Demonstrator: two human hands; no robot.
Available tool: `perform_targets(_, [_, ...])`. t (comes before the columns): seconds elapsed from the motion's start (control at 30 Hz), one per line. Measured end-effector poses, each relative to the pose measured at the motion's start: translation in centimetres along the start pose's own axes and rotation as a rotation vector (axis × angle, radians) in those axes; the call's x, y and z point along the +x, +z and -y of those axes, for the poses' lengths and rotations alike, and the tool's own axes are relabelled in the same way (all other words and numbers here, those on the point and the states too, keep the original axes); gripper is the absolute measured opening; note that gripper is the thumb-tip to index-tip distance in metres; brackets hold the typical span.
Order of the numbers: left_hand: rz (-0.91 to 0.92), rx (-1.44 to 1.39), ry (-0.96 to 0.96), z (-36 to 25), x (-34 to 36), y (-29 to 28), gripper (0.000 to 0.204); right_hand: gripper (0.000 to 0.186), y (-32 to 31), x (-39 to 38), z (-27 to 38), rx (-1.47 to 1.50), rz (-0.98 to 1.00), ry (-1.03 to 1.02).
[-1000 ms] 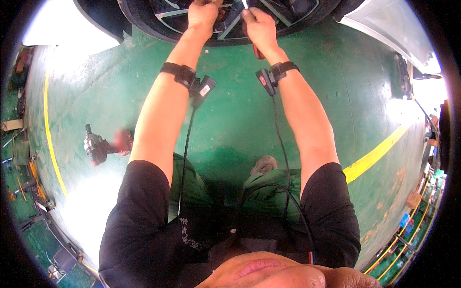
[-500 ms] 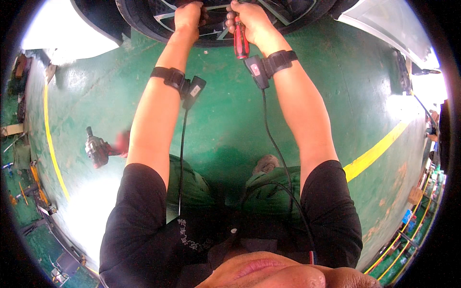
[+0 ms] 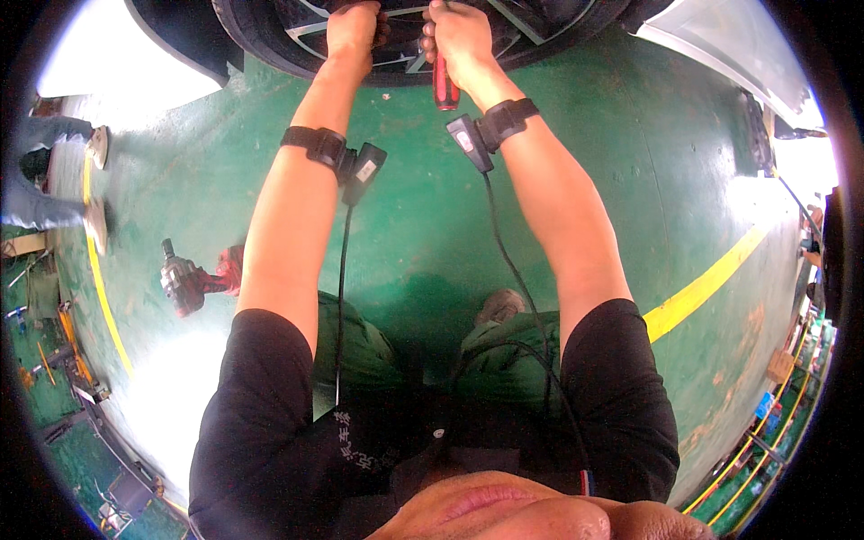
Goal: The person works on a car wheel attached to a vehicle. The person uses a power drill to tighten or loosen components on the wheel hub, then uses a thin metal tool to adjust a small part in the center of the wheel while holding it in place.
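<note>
A car wheel [image 3: 256,43] with a black tyre and pale spokes is at the top of the head view, partly cut off. My right hand [image 3: 464,40] is closed round the handle of a red and black screwdriver [image 3: 445,88], in front of the spokes. The handle's end points back toward me; its tip is hidden. To the left, my left hand [image 3: 353,31] is a fist against the wheel's spokes. Whatever its curled fingers hold is hidden from view.
A red and black cordless impact wrench [image 3: 193,279] lies on the green floor left of my left arm. A person's legs [image 3: 54,175] stand at the far left. White body panels [image 3: 117,58] flank the wheel. Cables [image 3: 504,247] run from both wrist straps toward my body.
My right hand has turned and shifted slightly left, swinging the screwdriver's handle left with it. The left hand stays put. A person's legs have come into view at the far left.
</note>
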State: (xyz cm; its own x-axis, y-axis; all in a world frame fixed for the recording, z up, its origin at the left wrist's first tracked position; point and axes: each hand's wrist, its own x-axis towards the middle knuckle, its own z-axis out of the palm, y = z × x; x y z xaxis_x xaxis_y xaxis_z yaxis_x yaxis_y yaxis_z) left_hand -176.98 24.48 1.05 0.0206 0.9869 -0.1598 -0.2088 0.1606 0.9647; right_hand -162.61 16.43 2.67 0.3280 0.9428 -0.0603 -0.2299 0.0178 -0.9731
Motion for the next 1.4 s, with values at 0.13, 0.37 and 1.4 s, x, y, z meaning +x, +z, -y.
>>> perform_targets(0.13, [0.011, -0.015, 0.073, 1.0, 0.4, 0.7, 0.018, 0.034, -0.5, 1.6, -2.9, -0.315, -0.146, -0.418])
perform_targets(0.37, [0.022, 0.115, 0.027, 1.2, 1.5, -0.9, 0.026, 0.032, -0.1, 0.1, -0.6, 0.027, 0.022, -0.014])
perform_targets(1.4, [0.112, 0.874, 0.291, 2.2, 0.8, -1.1, 0.07, 0.028, -2.8, 1.8, -3.5, -0.533, -0.139, -0.338])
